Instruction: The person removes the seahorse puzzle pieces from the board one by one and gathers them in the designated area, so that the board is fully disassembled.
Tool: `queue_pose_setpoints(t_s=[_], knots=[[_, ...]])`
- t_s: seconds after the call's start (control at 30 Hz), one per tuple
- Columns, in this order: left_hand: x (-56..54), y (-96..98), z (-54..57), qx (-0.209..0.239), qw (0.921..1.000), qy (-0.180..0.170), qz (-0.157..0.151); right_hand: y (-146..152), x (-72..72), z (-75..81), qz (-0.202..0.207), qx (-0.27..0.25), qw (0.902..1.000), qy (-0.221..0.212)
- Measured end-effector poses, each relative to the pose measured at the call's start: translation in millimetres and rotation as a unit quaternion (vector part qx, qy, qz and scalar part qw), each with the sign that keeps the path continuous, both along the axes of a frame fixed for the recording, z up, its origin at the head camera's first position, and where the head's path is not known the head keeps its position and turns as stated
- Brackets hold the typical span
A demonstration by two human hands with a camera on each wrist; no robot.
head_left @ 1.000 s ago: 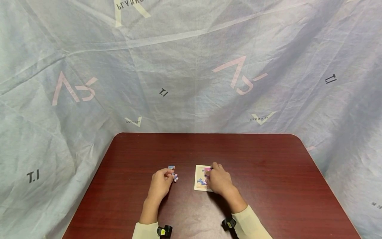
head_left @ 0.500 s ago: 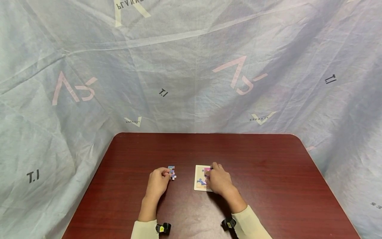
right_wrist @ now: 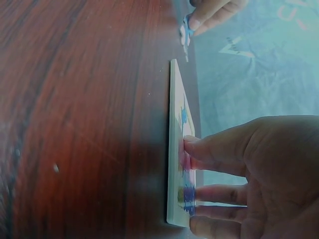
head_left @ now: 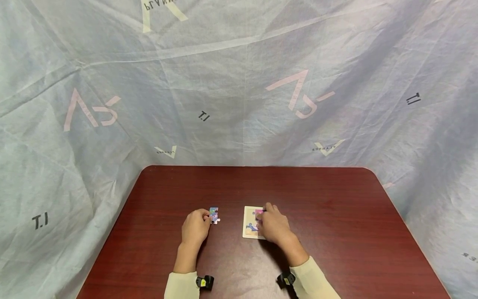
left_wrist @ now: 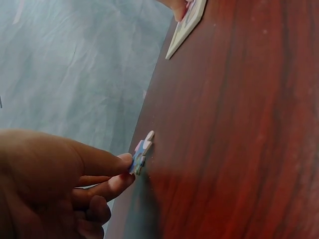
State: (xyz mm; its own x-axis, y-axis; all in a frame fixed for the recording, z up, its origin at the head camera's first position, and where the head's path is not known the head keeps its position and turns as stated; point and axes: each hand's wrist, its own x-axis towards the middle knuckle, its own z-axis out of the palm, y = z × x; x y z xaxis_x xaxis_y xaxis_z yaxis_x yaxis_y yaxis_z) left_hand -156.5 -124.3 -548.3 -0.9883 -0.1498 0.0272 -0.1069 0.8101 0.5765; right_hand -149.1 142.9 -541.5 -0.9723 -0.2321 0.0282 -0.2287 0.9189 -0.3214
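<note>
Puzzle piece: the piece [head_left: 214, 215] is off to the left of the tray, well apart from it, over the tabletop; whether its lower edge touches the wood is hard to tell.
Its make: thin and flat, with rounded knobs and notches, printed in blue, green and pink; one piece or several joined, I cannot tell.
Left hand: the left hand [head_left: 196, 227] pinches the piece at its near edge between thumb and forefinger, the other fingers curled under, as the left wrist view shows; the back of the hand faces up.
Puzzle tray: a shallow, square-cornered tray [head_left: 244, 226] with a pale, smooth rim lies flat near the table's middle, its right part hidden under a hand.
Tray contents: coloured pieces [head_left: 251, 227] in blue, pink and purple, beside a bare beige patch.
Right hand: the right hand [head_left: 275, 224] reaches in from the right, thumb and fingers spread apart, their tips resting on the tray's coloured surface.
Sleeves: cream cuffs, left [head_left: 182, 285] and right [head_left: 315, 279], each with a small black device beside it.
Table: dark red, wood-grained and slightly glossy [head_left: 239, 182], with rounded far corners.
Backdrop: creased grey-white cloth [head_left: 224, 83], printed with pinkish and yellowish marks and black lettering.
</note>
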Motion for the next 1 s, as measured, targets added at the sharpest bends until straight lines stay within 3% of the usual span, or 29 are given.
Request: queue_pose_setpoints(t_s=[1.0], knots=[[4.3,5.2,-3.2,-0.032,0.9988,0.037,-0.002,-0.3,0.3,3.2,0.004,0.003,1.0000,-0.004]])
